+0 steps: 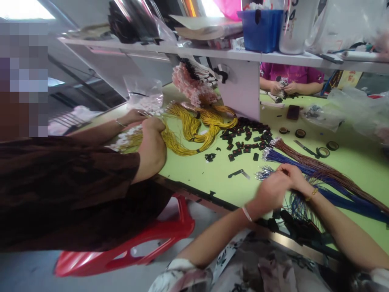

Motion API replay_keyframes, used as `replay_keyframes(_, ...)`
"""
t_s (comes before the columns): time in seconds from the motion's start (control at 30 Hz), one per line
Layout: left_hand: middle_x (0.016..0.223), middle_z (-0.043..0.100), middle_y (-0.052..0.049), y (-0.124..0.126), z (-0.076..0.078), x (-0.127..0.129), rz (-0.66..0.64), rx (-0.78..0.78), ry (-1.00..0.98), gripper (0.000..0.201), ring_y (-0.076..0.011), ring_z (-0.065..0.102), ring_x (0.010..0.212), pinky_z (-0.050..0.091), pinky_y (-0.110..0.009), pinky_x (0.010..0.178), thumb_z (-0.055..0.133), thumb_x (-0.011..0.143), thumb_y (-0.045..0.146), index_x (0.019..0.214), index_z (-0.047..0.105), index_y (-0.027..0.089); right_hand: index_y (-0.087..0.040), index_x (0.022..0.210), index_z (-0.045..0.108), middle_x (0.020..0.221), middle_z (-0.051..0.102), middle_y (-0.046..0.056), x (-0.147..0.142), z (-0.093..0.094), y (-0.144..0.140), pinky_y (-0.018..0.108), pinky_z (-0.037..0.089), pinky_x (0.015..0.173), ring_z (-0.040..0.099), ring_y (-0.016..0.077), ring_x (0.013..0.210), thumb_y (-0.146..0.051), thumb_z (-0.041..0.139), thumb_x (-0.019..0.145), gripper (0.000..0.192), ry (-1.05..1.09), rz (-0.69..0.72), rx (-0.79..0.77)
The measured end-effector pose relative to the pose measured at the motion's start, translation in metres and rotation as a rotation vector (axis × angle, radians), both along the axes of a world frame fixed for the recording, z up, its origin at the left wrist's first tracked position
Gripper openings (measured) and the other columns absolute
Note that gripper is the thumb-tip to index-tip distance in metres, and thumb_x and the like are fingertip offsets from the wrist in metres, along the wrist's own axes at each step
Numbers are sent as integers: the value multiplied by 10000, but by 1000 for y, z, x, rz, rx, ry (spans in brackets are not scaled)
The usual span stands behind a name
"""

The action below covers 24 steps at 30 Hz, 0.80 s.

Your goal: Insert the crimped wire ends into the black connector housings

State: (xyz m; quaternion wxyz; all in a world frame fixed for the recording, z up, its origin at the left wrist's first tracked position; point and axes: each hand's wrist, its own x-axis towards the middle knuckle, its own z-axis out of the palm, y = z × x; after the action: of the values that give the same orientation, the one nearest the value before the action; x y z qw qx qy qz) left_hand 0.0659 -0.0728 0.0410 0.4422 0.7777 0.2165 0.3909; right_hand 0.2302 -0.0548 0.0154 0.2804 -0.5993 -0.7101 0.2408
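Left hand [269, 192] and right hand [293, 175] meet, pinching blue wires [304, 164] at tabletop [206, 172] near edge; black connectors [246, 140] lie loose beside, most wire ends bare, fitting barely started

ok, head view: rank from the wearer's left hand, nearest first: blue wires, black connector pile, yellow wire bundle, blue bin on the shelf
1. Blue wires: at the left hand, just right of it.
2. Black connector pile: up the green table, centre.
3. Yellow wire bundle: farther left, by a co-worker's hands.
4. Blue bin: on the shelf at the back.
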Motion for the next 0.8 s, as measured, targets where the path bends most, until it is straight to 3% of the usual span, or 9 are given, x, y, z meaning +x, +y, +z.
replay_keyframes(0.07,1011,628,-133,41,-3,-13,291,-141,-23,230,-282,510,1079,346,-453,1005,523,771,112,888,695,210,-190,683,548,677,582,6,0,0,-1,236,324,604,485,137,632,-279,507,834,180,-30,2,42)
replay_keyframes(0.1,979,617,-135,60,-7,-19,359,-212,-23,219,-281,506,1063,356,-445,988,534,741,87,849,688,200,-192,687,532,688,579,9,-1,1,-2,239,320,606,484,138,635,-269,493,842,177,-57,-2,61)
replay_keyframes(0.17,894,591,-130,89,-17,-27,420,-296,31,190,-266,512,989,371,-427,953,534,702,51,759,660,180,-198,723,515,697,575,12,-2,2,-3,246,310,600,479,141,628,-258,461,862,161,-102,-22,72)
replay_keyframes(0.27,811,556,-109,110,-29,-35,446,-254,173,161,-248,509,894,372,-419,923,527,713,52,701,638,168,-204,762,489,657,553,-3,-3,4,-4,250,313,587,465,140,593,-263,437,876,139,-65,-49,52)
replay_keyframes(0.37,818,555,-103,112,-30,-41,495,-196,213,136,-253,497,895,360,-429,925,547,762,104,765,668,164,-204,735,471,629,512,-20,-6,6,-3,241,333,572,438,126,569,-277,463,858,143,98,-39,49)
replay_keyframes(0.43,868,567,-100,107,-25,-43,527,-252,128,133,-243,502,903,378,-416,914,568,793,164,847,689,170,-198,735,487,637,499,-23,-10,9,-2,233,342,561,423,117,569,-291,483,846,144,216,-35,44)
replay_keyframes(0.5,934,571,-92,99,-18,-44,485,-398,13,166,-209,528,855,432,-380,849,577,816,233,923,692,179,-190,758,515,658,506,-20,-16,13,0,227,351,561,423,112,584,-303,500,839,140,316,-21,28)
replay_keyframes(0.6,945,569,-71,84,-11,-41,320,-659,-125,227,-141,552,724,486,-300,685,603,812,294,998,668,180,-182,777,549,670,521,-18,-24,20,-1,224,357,566,428,108,594,-311,524,829,141,407,3,14)
replay_keyframes(0.8,763,540,0,60,-11,-31,136,-1026,-370,222,-67,521,608,477,-198,581,714,721,245,904,630,151,-178,700,554,612,513,-25,-30,25,-8,217,342,539,414,99,559,-265,531,790,127,402,-23,30)
